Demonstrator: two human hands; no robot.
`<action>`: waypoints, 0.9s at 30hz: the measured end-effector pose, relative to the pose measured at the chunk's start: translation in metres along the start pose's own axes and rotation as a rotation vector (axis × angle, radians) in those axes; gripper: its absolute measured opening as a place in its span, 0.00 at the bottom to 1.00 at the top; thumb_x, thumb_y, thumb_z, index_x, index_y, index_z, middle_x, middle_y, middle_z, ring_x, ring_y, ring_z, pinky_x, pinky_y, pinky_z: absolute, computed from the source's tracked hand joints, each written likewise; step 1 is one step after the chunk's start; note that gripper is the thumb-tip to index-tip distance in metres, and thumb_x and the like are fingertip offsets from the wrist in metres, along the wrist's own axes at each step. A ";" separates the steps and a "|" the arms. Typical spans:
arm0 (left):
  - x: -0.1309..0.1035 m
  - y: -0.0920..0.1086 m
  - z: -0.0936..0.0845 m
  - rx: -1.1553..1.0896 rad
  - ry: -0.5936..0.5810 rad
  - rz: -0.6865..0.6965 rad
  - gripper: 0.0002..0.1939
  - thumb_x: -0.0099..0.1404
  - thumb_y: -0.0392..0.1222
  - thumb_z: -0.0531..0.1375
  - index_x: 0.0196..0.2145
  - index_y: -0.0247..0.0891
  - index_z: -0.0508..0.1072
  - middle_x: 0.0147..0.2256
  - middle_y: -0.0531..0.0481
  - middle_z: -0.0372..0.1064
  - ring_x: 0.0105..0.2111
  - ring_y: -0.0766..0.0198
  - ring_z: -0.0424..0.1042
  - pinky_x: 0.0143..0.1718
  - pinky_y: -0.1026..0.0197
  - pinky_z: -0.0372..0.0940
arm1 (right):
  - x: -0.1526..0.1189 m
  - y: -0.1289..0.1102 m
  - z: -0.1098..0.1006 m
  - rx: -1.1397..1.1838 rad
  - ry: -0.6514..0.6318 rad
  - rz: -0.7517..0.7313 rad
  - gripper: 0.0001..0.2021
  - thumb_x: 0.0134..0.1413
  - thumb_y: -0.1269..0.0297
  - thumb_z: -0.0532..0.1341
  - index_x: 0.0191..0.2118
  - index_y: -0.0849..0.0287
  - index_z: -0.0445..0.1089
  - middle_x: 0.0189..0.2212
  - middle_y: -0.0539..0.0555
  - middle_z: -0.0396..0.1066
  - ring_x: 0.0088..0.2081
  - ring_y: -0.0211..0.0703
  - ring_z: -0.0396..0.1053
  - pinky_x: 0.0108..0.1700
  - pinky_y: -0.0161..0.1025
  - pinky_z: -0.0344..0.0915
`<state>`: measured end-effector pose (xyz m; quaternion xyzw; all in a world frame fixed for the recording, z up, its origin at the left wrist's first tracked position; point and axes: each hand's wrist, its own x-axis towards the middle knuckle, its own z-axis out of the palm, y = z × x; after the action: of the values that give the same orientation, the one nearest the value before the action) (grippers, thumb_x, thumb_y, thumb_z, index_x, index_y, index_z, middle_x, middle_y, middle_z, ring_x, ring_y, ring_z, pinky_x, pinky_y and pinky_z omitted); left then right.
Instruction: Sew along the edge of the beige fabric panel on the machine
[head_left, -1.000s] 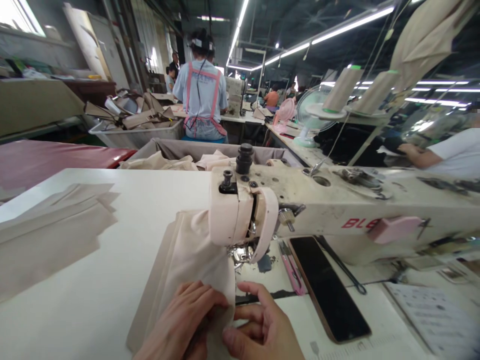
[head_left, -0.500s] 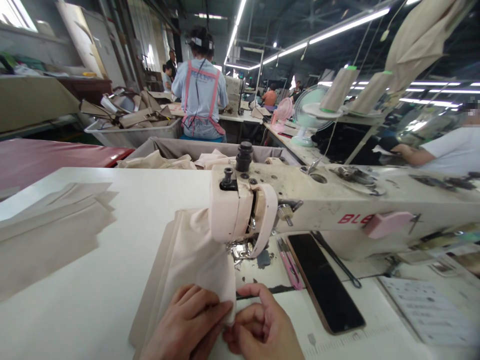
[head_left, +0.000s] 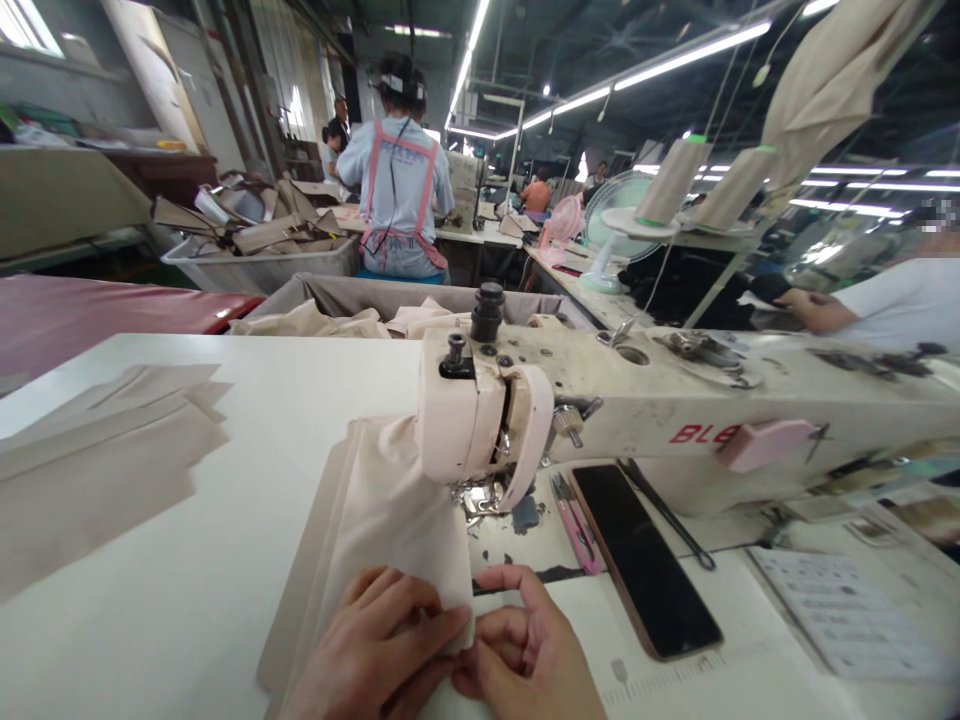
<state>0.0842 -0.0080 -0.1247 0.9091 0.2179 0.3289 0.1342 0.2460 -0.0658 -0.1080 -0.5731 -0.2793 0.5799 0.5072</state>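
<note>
Beige fabric piece (head_left: 390,510) at a sewing machine (head_left: 600,410). The cloth was pale cream, matte and smooth, folded into layers with a darker under-layer showing along its 9 o'clock edge; it lay flat on the white surface (head_left: 225,560), running from the hands toward 12 o'clock and under the presser foot (head_left: 480,495). Left hand (head_left: 375,650) lay flat, fingers spread, pressing on the cloth's near end. Right hand (head_left: 525,650) was curled, thumb and fingers pinching the cloth's near corner. At 3 o'clock of the cloth lay pink snips (head_left: 574,510) and a dark phone (head_left: 645,560); cut beige pieces (head_left: 105,460) lay at 9 o'clock
</note>
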 end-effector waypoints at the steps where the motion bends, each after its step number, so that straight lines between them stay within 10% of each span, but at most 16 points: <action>1: 0.001 0.002 0.000 0.036 0.030 0.031 0.11 0.73 0.38 0.51 0.45 0.37 0.72 0.32 0.49 0.69 0.30 0.63 0.65 0.33 0.61 0.61 | 0.000 -0.001 0.001 0.003 0.008 0.006 0.22 0.39 0.67 0.67 0.41 0.58 0.59 0.16 0.41 0.71 0.17 0.33 0.68 0.26 0.32 0.68; 9: 0.004 0.013 -0.009 0.111 -0.056 0.021 0.11 0.72 0.32 0.52 0.32 0.36 0.70 0.27 0.51 0.70 0.29 0.65 0.66 0.34 0.65 0.64 | -0.001 0.013 -0.009 -0.137 -0.002 -0.026 0.22 0.40 0.65 0.64 0.44 0.59 0.60 0.21 0.45 0.71 0.20 0.38 0.71 0.24 0.32 0.69; 14: 0.005 0.014 -0.012 0.141 -0.020 0.115 0.11 0.72 0.31 0.50 0.40 0.35 0.72 0.28 0.51 0.72 0.26 0.64 0.67 0.30 0.62 0.63 | 0.003 0.018 -0.037 -0.842 -0.011 -0.870 0.21 0.47 0.75 0.61 0.48 0.54 0.70 0.42 0.56 0.73 0.39 0.46 0.74 0.41 0.39 0.74; 19: 0.006 0.013 -0.013 0.057 -0.069 0.039 0.12 0.72 0.33 0.50 0.32 0.37 0.71 0.27 0.50 0.70 0.26 0.63 0.67 0.29 0.62 0.63 | 0.019 0.006 -0.035 -1.013 -0.172 -1.295 0.08 0.65 0.71 0.56 0.39 0.56 0.73 0.33 0.53 0.78 0.39 0.43 0.75 0.45 0.36 0.75; 23: 0.011 0.006 -0.031 -0.031 -0.299 -0.101 0.06 0.68 0.39 0.58 0.43 0.41 0.71 0.39 0.50 0.74 0.41 0.60 0.73 0.49 0.58 0.67 | 0.028 0.002 -0.034 -1.085 -0.223 -1.329 0.18 0.71 0.67 0.48 0.36 0.60 0.73 0.32 0.53 0.79 0.37 0.41 0.77 0.45 0.32 0.75; 27: 0.012 -0.006 -0.045 0.087 -0.413 -0.013 0.17 0.68 0.34 0.56 0.53 0.45 0.68 0.51 0.48 0.71 0.55 0.58 0.68 0.68 0.43 0.42 | 0.030 -0.001 -0.047 -1.159 -0.380 -1.414 0.12 0.69 0.69 0.52 0.40 0.63 0.73 0.36 0.54 0.80 0.41 0.43 0.77 0.50 0.32 0.73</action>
<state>0.0606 0.0075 -0.0868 0.9607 0.2057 0.1248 0.1386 0.2962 -0.0503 -0.1275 -0.3294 -0.8872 -0.0094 0.3230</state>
